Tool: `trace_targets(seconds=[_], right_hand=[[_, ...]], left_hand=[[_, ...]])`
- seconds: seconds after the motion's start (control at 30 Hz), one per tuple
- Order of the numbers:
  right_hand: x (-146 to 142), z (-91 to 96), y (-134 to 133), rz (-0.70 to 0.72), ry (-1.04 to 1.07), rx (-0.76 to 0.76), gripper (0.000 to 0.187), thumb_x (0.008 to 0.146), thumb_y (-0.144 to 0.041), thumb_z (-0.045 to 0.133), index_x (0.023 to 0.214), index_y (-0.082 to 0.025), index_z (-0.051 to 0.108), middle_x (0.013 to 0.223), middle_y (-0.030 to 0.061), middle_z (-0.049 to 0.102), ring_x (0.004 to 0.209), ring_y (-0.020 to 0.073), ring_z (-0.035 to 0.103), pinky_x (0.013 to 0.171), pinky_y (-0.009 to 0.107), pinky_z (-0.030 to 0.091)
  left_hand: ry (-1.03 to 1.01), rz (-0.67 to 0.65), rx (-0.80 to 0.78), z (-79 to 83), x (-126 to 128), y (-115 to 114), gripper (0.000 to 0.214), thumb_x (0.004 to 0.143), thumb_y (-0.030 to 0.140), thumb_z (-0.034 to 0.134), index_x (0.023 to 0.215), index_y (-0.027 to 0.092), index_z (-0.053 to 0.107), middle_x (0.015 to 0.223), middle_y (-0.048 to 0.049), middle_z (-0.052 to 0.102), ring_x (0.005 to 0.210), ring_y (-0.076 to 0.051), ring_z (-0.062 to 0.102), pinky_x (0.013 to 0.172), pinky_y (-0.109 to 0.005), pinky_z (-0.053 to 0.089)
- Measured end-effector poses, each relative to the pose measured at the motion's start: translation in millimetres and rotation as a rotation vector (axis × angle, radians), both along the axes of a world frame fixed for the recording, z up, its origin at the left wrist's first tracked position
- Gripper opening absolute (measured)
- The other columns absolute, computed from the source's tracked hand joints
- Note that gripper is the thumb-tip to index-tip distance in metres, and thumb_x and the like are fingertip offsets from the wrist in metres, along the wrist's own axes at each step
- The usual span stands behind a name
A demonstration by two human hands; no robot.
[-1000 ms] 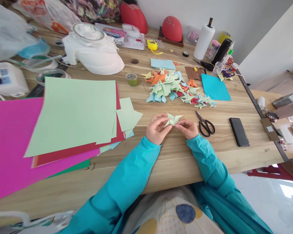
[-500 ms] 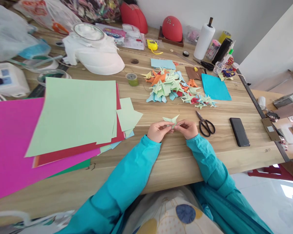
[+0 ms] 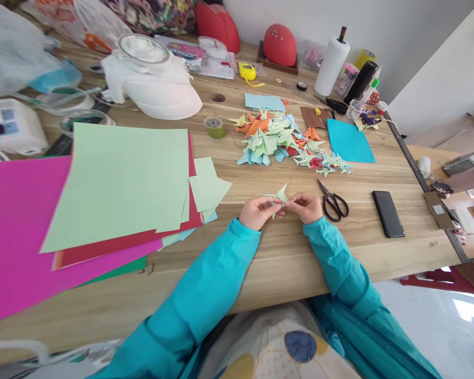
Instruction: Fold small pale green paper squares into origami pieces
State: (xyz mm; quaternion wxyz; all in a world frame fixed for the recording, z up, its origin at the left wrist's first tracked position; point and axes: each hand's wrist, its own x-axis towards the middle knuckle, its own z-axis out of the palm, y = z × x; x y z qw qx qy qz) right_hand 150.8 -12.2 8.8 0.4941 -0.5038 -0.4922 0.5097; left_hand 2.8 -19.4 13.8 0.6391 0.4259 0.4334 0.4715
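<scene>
Folded green paper (image 3: 282, 194) is held between the two hands, its pointed flaps spread above the fingertips; whether the tabletop (image 3: 284, 258) is touched by it cannot be told. Its left part is pinched between the thumb and fingers of the left hand (image 3: 256, 211), and its right part is gripped likewise by the right hand (image 3: 307, 208), the two sets of fingertips being brought close together. Just to the right of the right hand, black-handled scissors (image 3: 335, 206) are laid, and farther right a dark phone (image 3: 388, 214) is placed. Beyond both hands, a heap of folded paper figures (image 3: 266, 142) is gathered, with a blue square (image 3: 349, 141) set at its right. To the left of the left hand, small green pieces (image 3: 208, 184) are left beside large green sheets (image 3: 122, 181), beneath which red and magenta ones are stacked.
</scene>
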Motion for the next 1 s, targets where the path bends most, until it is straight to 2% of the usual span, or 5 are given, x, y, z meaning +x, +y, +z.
trace_targets(seconds=[0.23,0.5,0.67,0.87,1.0], right_hand=[[-0.3,-2.6,1.2,0.085,0.057,-0.047,0.032,0.049,-0.038,0.077,0.059,-0.015,0.058,0.05,-0.001,0.059,0.046,0.0092,0.052,0.048,0.023,0.043],[-0.5,-6.0,2.6,0.059,0.067,-0.086,0.036,0.048,-0.041,0.076,0.054,-0.016,0.051,0.045,-0.0024,0.056,0.041,0.0082,0.048,0.042,0.022,0.038],[-0.3,-6.0,3.2,0.042,0.065,-0.109,0.038,0.045,-0.04,0.077,0.052,-0.016,0.049,0.042,-0.0029,0.054,0.039,0.0082,0.048,0.04,0.021,0.036],[0.1,-6.3,3.1,0.036,0.065,-0.111,0.038,0.046,-0.04,0.077,0.053,-0.016,0.048,0.041,-0.0033,0.053,0.039,0.0083,0.048,0.04,0.021,0.036],[0.0,-5.1,2.9,0.019,0.039,-0.108,0.038,0.045,-0.039,0.077,0.053,-0.016,0.049,0.041,-0.003,0.053,0.038,0.0083,0.048,0.039,0.021,0.035]], left_hand=[[0.043,0.009,0.016,-4.6,-0.8,1.6,0.026,0.053,0.031,0.075,0.068,0.013,0.065,0.056,-0.0035,0.065,0.055,-0.018,0.064,0.057,-0.031,0.055],[0.028,-0.051,0.007,-5.7,-0.8,1.8,0.026,0.055,0.033,0.074,0.069,0.012,0.064,0.057,-0.0043,0.066,0.054,-0.019,0.064,0.057,-0.033,0.054],[-0.018,-0.088,-0.051,-4.9,-0.7,2.3,0.028,0.054,0.032,0.075,0.068,0.012,0.063,0.055,-0.0038,0.065,0.052,-0.018,0.063,0.057,-0.035,0.055],[-0.138,-0.111,-0.165,-6.0,-1.5,3.5,0.033,0.054,0.035,0.075,0.072,0.011,0.062,0.058,-0.0044,0.066,0.051,-0.017,0.063,0.053,-0.032,0.054],[-0.134,-0.107,-0.16,-6.4,-1.6,3.4,0.033,0.053,0.033,0.075,0.072,0.01,0.061,0.057,-0.0037,0.065,0.05,-0.016,0.062,0.052,-0.031,0.053]])
